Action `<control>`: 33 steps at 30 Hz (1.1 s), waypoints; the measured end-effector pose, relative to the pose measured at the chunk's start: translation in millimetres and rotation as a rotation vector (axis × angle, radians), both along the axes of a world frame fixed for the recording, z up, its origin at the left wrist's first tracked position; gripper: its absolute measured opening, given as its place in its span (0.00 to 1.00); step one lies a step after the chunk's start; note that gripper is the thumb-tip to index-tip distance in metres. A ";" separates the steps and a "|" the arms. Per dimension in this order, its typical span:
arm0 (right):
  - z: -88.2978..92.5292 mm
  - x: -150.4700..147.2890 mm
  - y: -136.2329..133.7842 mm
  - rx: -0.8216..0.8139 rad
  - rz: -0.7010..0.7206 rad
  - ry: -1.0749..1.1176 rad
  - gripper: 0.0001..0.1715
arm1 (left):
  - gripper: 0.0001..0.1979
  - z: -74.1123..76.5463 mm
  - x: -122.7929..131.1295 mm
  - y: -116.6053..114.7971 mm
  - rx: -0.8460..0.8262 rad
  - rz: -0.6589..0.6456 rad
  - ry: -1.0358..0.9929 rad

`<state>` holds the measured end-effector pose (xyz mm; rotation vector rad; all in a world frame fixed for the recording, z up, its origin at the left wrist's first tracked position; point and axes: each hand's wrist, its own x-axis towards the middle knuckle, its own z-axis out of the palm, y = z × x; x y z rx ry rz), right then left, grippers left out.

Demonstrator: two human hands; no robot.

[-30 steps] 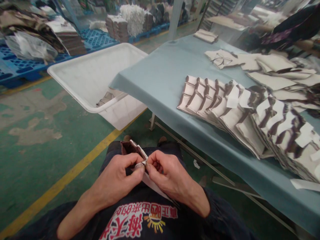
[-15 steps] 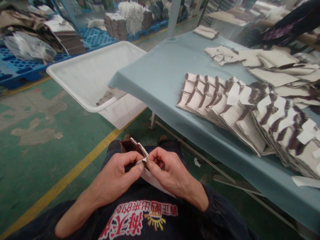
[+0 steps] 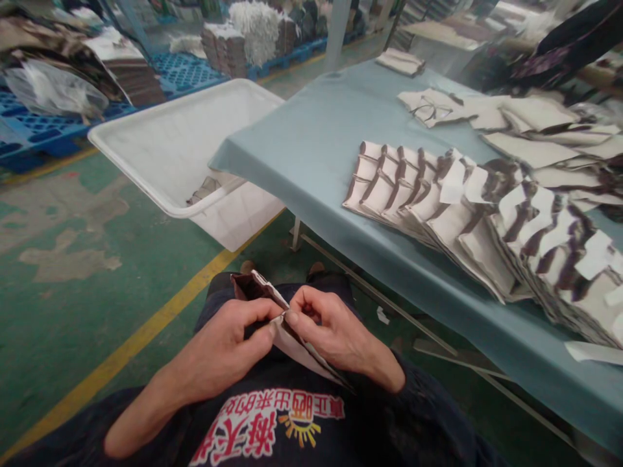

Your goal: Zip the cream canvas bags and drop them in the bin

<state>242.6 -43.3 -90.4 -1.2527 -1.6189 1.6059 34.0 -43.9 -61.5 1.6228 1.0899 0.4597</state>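
A flat folded paper bag (image 3: 296,347), white outside and brown inside, rests on my lap over dark trousers. My left hand (image 3: 228,344) pinches its upper edge between thumb and fingers. My right hand (image 3: 335,334) grips the same edge from the other side, fingertips almost touching the left thumb. The bag's brown open end (image 3: 246,285) points away from me. On the blue-covered table (image 3: 316,143) to my right, a fanned row of similar folded bags (image 3: 462,207) lies overlapped.
A white plastic tub (image 3: 175,143) stands on the green floor left of the table, some flat pieces inside. A yellow floor line (image 3: 146,337) runs diagonally. Blue pallets (image 3: 189,71) with stacked paper sit at the back. Another person's dark sleeve (image 3: 574,39) shows top right.
Both hands keep hold of the bag's edge; the pinching fingers have shifted slightly along it and the bag lies a little flatter. The camera has drifted slightly.
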 end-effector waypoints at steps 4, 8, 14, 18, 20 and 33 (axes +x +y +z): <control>-4.4 1.9 3.5 -0.142 0.058 0.080 0.14 | 0.14 0.2 1.6 0.5 -0.011 0.009 0.010; -6.3 1.7 5.5 -0.196 0.094 0.161 0.16 | 0.18 -2.4 2.1 1.1 0.024 -0.005 0.012; -3.6 3.5 7.2 -0.129 0.068 0.113 0.18 | 0.17 1.1 0.1 -0.3 0.129 -0.047 0.011; -0.3 2.3 6.4 -0.082 0.027 0.068 0.16 | 0.18 2.7 1.6 0.4 0.126 -0.017 0.008; 0.9 0.0 4.2 -0.036 -0.008 0.055 0.15 | 0.19 1.0 2.8 1.0 0.087 0.024 0.021; -1.8 -30.8 -13.9 0.062 -0.182 -0.161 0.13 | 0.17 -12.9 8.4 -2.6 0.131 0.348 0.014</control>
